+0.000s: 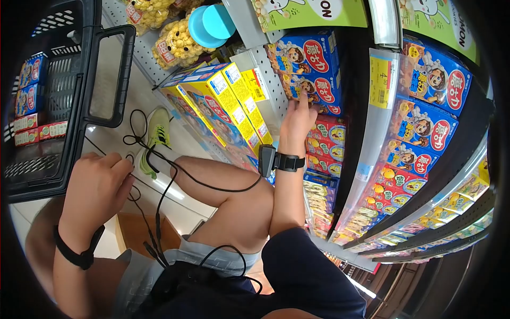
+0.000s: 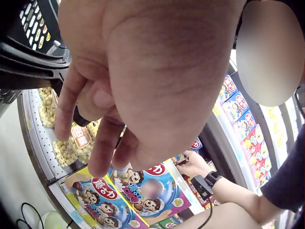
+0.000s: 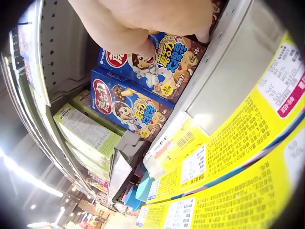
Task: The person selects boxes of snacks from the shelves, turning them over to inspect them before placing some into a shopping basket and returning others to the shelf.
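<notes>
My right hand (image 1: 298,125) reaches into the shelf, its fingers over the front of a blue boxed snack (image 1: 305,87) in a stacked row. In the right wrist view, the hand partly covers a blue box (image 3: 174,67) with a cartoon astronaut on it, beside a matching blue box (image 3: 128,107). I cannot tell whether the fingers pinch a box. Loosely curled, my left hand (image 1: 98,189) hovers by the black shopping basket (image 1: 74,114) and holds nothing. Inside the basket lie blue boxes (image 1: 29,85) and red boxes (image 1: 40,132).
Large yellow-edged boxes (image 1: 226,101) stand on the shelf before my right forearm. Bagged yellow snacks (image 1: 178,45) and turquoise lids (image 1: 212,26) are farther along. Red boxes (image 1: 325,138) adjoin the blue row. A black cable (image 1: 207,189) crosses my leg. A price tag (image 1: 380,80) lines the shelf edge.
</notes>
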`<state>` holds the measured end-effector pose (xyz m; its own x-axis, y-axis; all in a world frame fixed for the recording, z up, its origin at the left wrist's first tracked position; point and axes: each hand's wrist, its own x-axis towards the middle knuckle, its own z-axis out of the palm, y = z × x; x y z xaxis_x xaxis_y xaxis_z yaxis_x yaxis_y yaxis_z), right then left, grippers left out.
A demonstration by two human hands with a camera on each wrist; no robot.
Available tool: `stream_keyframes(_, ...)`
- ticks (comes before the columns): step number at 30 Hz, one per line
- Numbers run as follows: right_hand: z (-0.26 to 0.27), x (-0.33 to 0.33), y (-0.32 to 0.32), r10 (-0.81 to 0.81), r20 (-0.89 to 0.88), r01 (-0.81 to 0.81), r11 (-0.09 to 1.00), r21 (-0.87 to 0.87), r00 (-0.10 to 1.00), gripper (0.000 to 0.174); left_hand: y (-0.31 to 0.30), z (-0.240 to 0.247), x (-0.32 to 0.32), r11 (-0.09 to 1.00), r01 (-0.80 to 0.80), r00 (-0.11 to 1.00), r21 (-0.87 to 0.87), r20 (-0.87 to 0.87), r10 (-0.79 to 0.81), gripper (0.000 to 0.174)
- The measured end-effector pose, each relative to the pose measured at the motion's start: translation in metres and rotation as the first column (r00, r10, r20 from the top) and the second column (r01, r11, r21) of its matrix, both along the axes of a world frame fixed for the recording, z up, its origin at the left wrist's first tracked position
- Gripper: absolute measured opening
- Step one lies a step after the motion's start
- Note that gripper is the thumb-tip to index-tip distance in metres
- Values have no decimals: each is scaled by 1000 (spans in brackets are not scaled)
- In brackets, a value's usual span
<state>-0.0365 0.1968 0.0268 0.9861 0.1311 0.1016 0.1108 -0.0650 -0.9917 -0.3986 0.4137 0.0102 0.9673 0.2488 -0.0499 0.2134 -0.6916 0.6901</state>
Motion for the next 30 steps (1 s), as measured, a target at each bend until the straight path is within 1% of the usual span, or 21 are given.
stream_keyframes(2, -1, 0, 1, -12, -7, 12, 1000, -13, 1000, 45, -1, -1, -1, 1000, 7, 1000, 6, -5, -7, 15)
stream_keyframes(5, -2, 2, 4, -48, 29, 48, 999, -11, 998, 44, -2, -2, 0, 1000, 15, 1000, 1, 0, -15, 15)
stream_keyframes(7, -2, 4, 4, -88, 41, 91, 993, -77, 995, 45, -1, -2, 0, 1000, 18, 1000, -8, 6, -18, 15)
stream_keyframes(10, -2, 7, 3, -113, 21, 115, 988, -107, 993, 43, 0, -1, -2, 999, 31, 1000, -25, 6, -31, 15)
stream_keyframes(11, -4, 9, 1, -113, 20, 115, 987, -109, 993, 43, 0, -1, -3, 999, 31, 1000, -20, 4, -31, 15)
stream_keyframes(13, -9, 12, 0, -114, 27, 115, 992, -54, 993, 40, 0, -1, -5, 999, 32, 999, -19, -4, -32, 15)
stream_keyframes(16, -12, 14, -1, -138, 19, 139, 988, -68, 990, 39, 0, -1, -6, 999, 28, 999, -15, -18, -28, 16)
stream_keyframes(18, -12, 16, -3, -134, -1, 133, 988, -82, 991, 40, 1, -3, -8, 999, 30, 1000, -20, 9, -30, 16)
stream_keyframes(20, -13, 16, -3, -141, -17, 140, 989, -47, 990, 41, 0, -3, -9, 999, 27, 1000, -27, 5, -27, 16)
stream_keyframes(22, -12, 14, -1, -122, -14, 121, 991, -48, 992, 42, 0, -4, -11, 999, 20, 1000, -32, 5, -20, 16)
stream_keyframes(24, -12, 17, 0, -168, -20, 167, 984, -68, 986, 42, 1, -4, -13, 999, 10, 1000, -43, 9, -10, 13)
stream_keyframes(29, -13, 23, -1, -181, -38, 177, 980, -92, 983, 43, 3, -3, -16, 998, 6, 1000, -56, 23, -5, 14)
stream_keyframes(30, -13, 22, 1, -180, -31, 175, 977, -123, 983, 49, 4, -3, -17, 998, 7, 1000, -70, 28, -5, 14)
